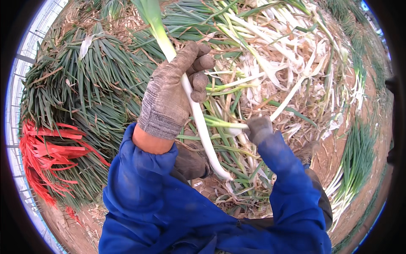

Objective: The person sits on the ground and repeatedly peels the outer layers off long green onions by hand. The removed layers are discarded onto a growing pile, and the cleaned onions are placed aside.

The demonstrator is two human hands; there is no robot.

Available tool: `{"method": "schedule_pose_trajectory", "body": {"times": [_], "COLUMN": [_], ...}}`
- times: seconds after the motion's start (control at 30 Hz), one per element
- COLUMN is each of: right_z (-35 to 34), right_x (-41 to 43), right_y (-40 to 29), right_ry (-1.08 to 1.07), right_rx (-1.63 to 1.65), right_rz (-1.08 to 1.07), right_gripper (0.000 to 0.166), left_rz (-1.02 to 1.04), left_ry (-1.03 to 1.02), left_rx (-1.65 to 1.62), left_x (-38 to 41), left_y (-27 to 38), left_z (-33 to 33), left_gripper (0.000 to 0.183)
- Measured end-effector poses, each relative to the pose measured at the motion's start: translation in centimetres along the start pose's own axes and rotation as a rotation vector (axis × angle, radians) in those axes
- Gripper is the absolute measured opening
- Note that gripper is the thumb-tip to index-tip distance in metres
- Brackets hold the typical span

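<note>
My left hand, in a dirty knitted work glove, is closed around a green onion stalk. Its green leaves point to the top of the picture, and its white root end hangs down between my forearms. My right hand, also gloved and slightly blurred, is lower and to the right, above the litter of peelings. A pale green leaf piece meets its left side and a white stalk meets its upper right. Whether its fingers grip either one is hidden.
Piled green onions with dark green leaves lie at the left, with red plastic strips on them. White stalks and dry peelings cover the ground ahead. A bundle of green onions lies at the right. My shoe is below my left hand.
</note>
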State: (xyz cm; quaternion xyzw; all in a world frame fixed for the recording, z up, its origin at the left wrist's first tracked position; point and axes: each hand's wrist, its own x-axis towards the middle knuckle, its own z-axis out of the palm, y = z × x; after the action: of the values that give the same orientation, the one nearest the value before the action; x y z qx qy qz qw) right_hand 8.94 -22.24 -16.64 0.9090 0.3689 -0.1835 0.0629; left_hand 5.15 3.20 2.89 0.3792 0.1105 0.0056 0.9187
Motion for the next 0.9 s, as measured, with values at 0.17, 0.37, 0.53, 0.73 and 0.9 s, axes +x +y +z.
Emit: {"method": "schedule_pose_trajectory", "body": {"times": [0.17,0.37,0.53,0.73,0.9], "right_z": [-5.1,-6.2,5.0,-12.9,-16.0], "right_x": [-11.0,-20.8,-19.6,-16.2,-12.6], "right_y": [-3.4,-12.5,-1.6,0.8,-5.7], "right_ry": [0.035,-0.118,0.614,0.572,0.655], "right_rx": [0.067,0.387,0.059,1.061,0.915], "right_rz": [-0.047,-0.078,-0.086,0.594,0.198], "right_gripper": [0.02,0.026,0.029,0.032,0.034], "left_rz": [0.066,0.096,-0.041,-0.187,-0.163], "left_ry": [0.04,-0.131,-0.289,-0.2,-0.21], "left_rx": [0.1,0.181,0.137,0.392,0.532], "left_x": [-1.2,-2.2,-2.7,-3.5,-2.5], "left_y": [-1.3,-2.2,-3.0,-5.6,-8.1], "left_z": [2.1,4.6,5.7,5.4,3.7], "left_gripper": [0.025,0.027,0.029,0.055,0.045]}}
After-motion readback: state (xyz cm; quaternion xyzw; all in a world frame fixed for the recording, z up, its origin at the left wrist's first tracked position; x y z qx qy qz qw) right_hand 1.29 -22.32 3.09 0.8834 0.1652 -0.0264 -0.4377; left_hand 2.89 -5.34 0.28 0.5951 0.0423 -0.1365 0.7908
